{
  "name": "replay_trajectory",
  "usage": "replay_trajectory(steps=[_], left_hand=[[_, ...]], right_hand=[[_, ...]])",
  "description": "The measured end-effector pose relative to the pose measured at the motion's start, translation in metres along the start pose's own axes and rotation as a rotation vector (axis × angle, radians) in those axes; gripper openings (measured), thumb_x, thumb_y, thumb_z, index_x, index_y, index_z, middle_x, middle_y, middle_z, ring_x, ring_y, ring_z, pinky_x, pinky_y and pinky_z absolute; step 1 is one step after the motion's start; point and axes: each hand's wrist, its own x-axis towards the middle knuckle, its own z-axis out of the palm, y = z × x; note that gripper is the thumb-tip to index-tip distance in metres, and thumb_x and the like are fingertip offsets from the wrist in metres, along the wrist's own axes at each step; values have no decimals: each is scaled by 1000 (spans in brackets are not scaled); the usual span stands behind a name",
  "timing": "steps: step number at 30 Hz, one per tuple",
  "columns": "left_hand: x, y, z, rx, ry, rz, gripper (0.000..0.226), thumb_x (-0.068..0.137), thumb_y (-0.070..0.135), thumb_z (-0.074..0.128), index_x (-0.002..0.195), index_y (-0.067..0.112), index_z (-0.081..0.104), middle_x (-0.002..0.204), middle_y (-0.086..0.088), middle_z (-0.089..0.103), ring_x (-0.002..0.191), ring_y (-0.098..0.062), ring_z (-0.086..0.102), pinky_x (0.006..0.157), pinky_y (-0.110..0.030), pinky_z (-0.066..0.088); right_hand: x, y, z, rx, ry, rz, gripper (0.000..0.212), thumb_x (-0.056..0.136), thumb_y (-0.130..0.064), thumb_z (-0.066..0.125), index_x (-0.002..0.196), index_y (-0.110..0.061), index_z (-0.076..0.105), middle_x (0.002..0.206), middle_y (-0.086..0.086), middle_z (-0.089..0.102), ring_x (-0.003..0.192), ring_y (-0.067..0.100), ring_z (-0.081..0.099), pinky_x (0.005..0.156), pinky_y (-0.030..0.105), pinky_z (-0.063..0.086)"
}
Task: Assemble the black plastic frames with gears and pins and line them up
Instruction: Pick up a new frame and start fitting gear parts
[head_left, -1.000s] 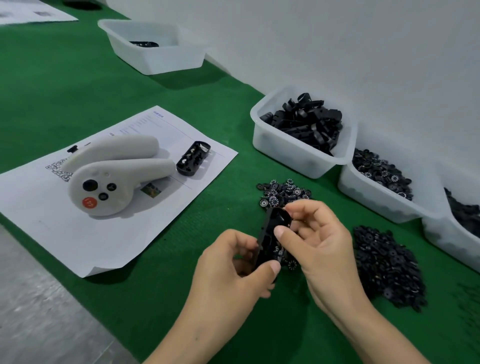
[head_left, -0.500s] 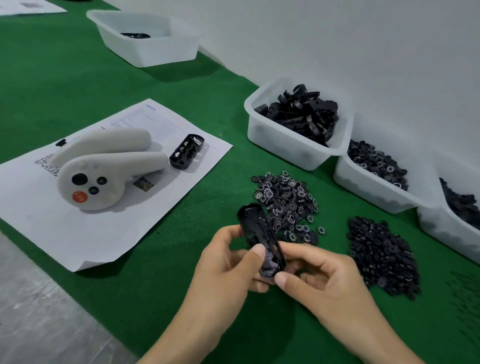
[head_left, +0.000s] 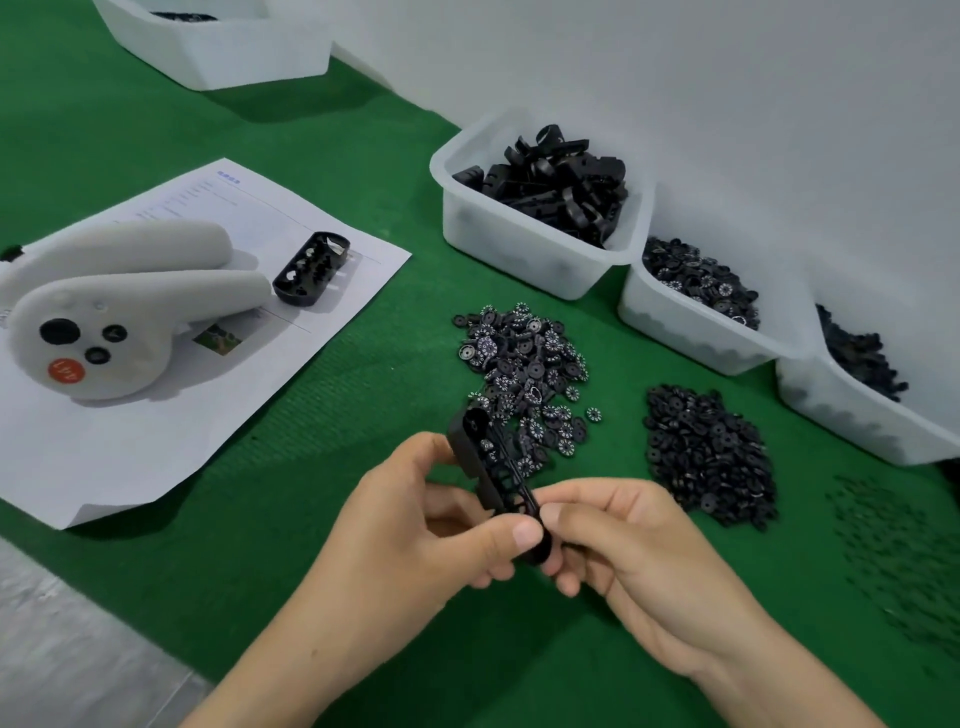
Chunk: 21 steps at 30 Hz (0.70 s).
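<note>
Two hands meet over the near middle of the green desk (head_left: 311, 597) on one black frame (head_left: 485, 462), which is held clear of the surface and tilted, its far end raised towards the left. The left hand (head_left: 415, 525) has its grip curled round the frame's lower half, thumb pressed on top. The right hand (head_left: 639, 561) has its grip pinched on the frame's near end between thumb and forefinger; whether it also holds a small part cannot be told.

Just beyond the frame lies a pile of white-marked gears (head_left: 524, 369). To the right lies a pile of plain black gears (head_left: 711, 457), and farther right, scattered pins (head_left: 893, 551). Three white bins stand along the wall: the frame bin (head_left: 498, 234), a gear bin (head_left: 675, 332) and a third bin (head_left: 857, 426). At far left, an assembled frame (head_left: 311, 267) lies on a paper sheet (head_left: 104, 447), touching a white handheld device (head_left: 119, 306).
</note>
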Motion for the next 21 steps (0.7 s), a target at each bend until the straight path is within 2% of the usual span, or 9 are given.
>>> replay_trajectory(steps=[3, 7, 8, 10, 12, 14, 16, 19, 21], left_hand=[[2, 0, -4, 45, -26, 56, 60, 55, 46, 78, 108, 43, 49, 82, -6, 71, 70, -20, 68, 61, -29, 53], [-1, 4, -22, 154, -60, 99, 45, 60, 41, 78, 101, 41, 60, 93, -1, 70, 76, -21, 67, 70, -44, 55], [-3, 4, -25, 227, -83, 96, 42, 61, 45, 79, 98, 40, 61, 87, 2, 70, 71, -17, 66, 69, -40, 56], [-5, 3, -28, 453, -107, 122, 41, 56, 55, 72, 93, 42, 61, 81, 12, 66, 65, -9, 61, 60, -19, 50], [-6, 0, -24, 663, -85, 188, 35, 56, 57, 69, 85, 39, 61, 91, 23, 57, 73, -4, 55, 57, -9, 41], [-6, -3, -20, 756, -73, 225, 32, 58, 53, 71, 83, 38, 57, 94, 22, 51, 79, -2, 50, 61, -6, 38], [-7, -6, -19, 787, -65, 229, 35, 58, 57, 68, 84, 37, 56, 83, 18, 50, 79, -2, 49, 64, -8, 37], [-9, -9, -23, 778, -55, 225, 40, 56, 65, 59, 84, 38, 55, 91, 21, 46, 80, -6, 49, 66, -11, 39], [-11, -10, -24, 768, -55, 223, 39, 57, 59, 66, 88, 38, 55, 97, 24, 44, 82, -7, 49, 68, -11, 40]], right_hand=[[-3, 1, -3, -101, 31, -53, 24, 82, 4, 55, 71, -4, 74, 53, 9, 59, 46, 12, 51, 43, 18, 41], [-6, 1, -16, -400, 50, -121, 19, 79, -2, 58, 72, -9, 74, 63, 13, 64, 47, 15, 50, 46, 20, 40], [-7, 2, -19, -482, 32, -125, 20, 80, -1, 58, 71, -11, 74, 69, 11, 66, 49, 13, 51, 46, 20, 41], [-8, 3, -24, -609, 4, -122, 22, 81, -2, 60, 70, -14, 74, 77, 4, 67, 51, 10, 53, 47, 19, 42], [-6, 5, -30, -693, 58, -160, 19, 80, -7, 64, 71, -20, 74, 74, -5, 67, 51, 8, 52, 48, 18, 42], [2, 6, -35, -733, 173, -236, 14, 79, -11, 68, 73, -22, 72, 63, -11, 64, 49, 1, 49, 49, 13, 40], [12, 6, -37, -810, 274, -329, 14, 79, -7, 69, 75, -21, 70, 58, -11, 59, 50, 1, 48, 50, 9, 38], [21, 8, -34, -1027, 354, -448, 15, 77, -2, 67, 76, -17, 67, 64, -13, 54, 59, 3, 50, 54, 10, 39], [21, 9, -37, -1105, 362, -455, 16, 75, -3, 67, 81, -18, 67, 67, -13, 53, 64, 1, 51, 57, 10, 39]])
